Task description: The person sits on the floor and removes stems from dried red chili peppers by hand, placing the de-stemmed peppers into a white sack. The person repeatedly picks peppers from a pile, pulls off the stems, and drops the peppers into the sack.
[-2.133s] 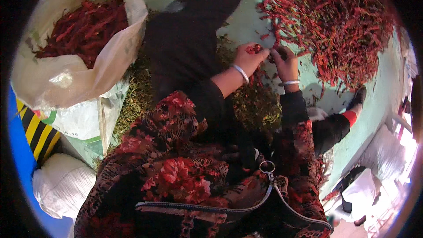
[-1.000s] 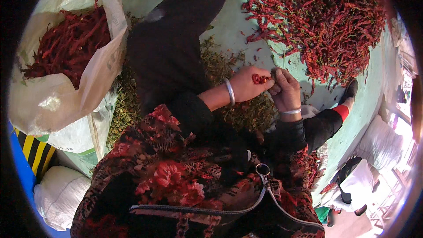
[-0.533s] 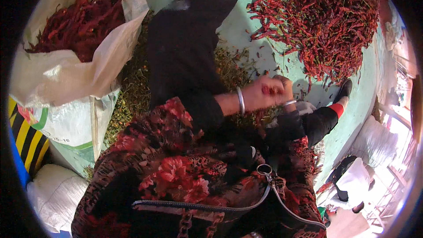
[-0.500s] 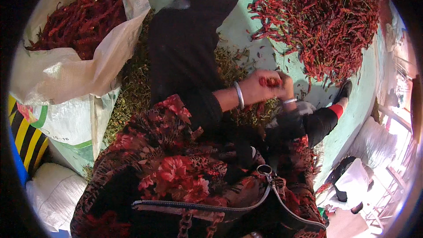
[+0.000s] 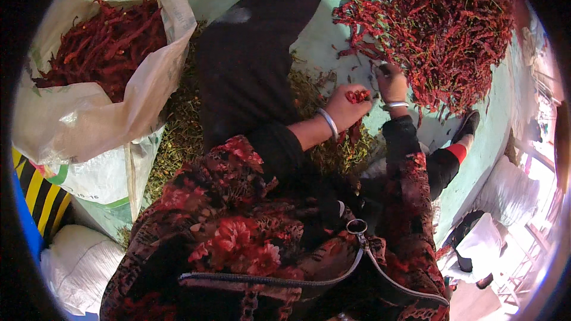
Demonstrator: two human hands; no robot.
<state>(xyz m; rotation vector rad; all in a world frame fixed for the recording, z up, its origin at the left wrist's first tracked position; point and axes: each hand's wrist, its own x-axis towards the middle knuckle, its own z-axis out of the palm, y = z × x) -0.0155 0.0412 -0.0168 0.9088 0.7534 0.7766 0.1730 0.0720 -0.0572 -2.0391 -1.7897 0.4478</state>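
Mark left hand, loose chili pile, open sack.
Left hand (image 5: 343,109): head view, middle of the fist.
Loose chili pile (image 5: 455,35): head view, middle of the heap.
Open sack (image 5: 89,125): head view, near wall.

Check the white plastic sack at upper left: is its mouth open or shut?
Open. The white plastic sack has its rim spread wide, and dried red chillies show inside.
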